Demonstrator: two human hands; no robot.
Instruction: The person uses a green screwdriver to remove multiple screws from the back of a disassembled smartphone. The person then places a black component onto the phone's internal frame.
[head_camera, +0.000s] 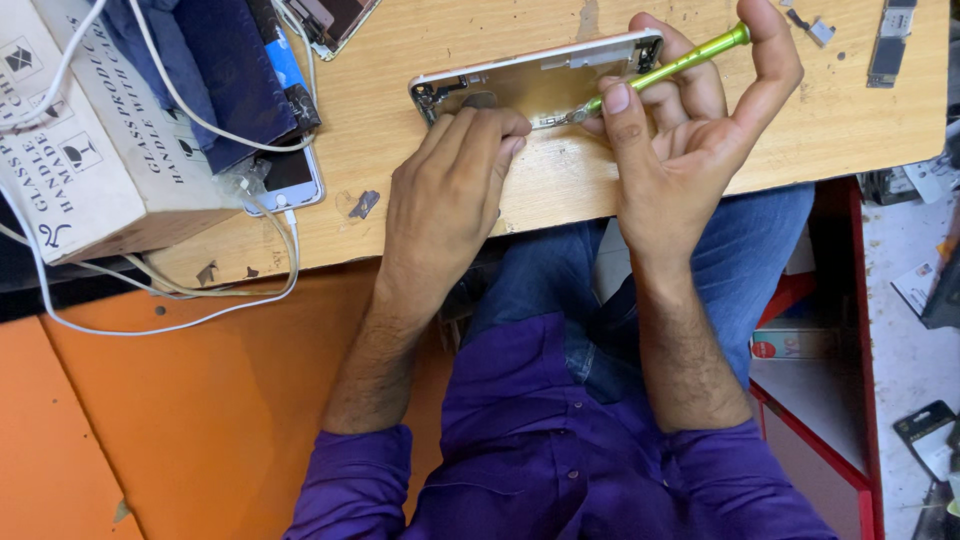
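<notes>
Already opened: phone shell (540, 85) bare inside, pinned by left hand (445, 200), fingers pressed together; right hand (690, 140) pinching screwdriver (670, 68), tip inside, screws seemingly remaining.

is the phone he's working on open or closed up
Open: the phone shell lies face up with no screen, bare metal inside showing, the green screwdriver tip inside it.

**Even, soft light, sharp centre**

Bright, diffuse light falls from above on the wooden tabletop (820, 120). Shadows under the hands are short and faint. A mild sheen shows on the opened phone shell (530, 80). Focus is crisp throughout; edges bend slightly outward.
</notes>
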